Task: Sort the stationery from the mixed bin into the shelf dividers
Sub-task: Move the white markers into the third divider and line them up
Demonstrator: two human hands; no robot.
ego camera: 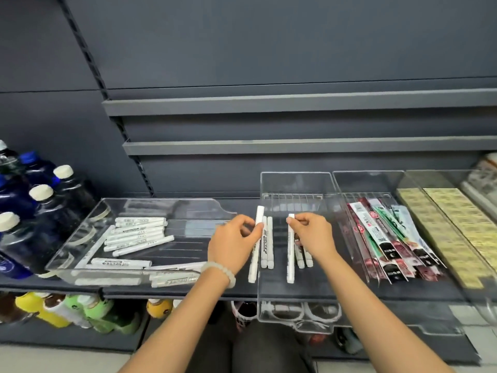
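Note:
A clear mixed bin [80, 238] on the left of the shelf holds several white markers [137, 232]. To its right stands a clear shelf divider [295, 181] with white markers lying lengthwise inside. My left hand [234, 243] pinches one white marker [255, 254] at the divider's left wall. My right hand [312, 235] pinches another white marker [290, 259] near the divider's middle. Two more markers [266, 243] lie flat between them, and a few others sit partly hidden under my right hand.
A second clear divider [363, 176] to the right holds packaged pens [387, 246]. Further right lie yellowish patterned packs [451, 224]. Dark bottles [40, 205] stand at the far left. Grey shelves [269, 103] rise behind, and bottles sit on the shelf below.

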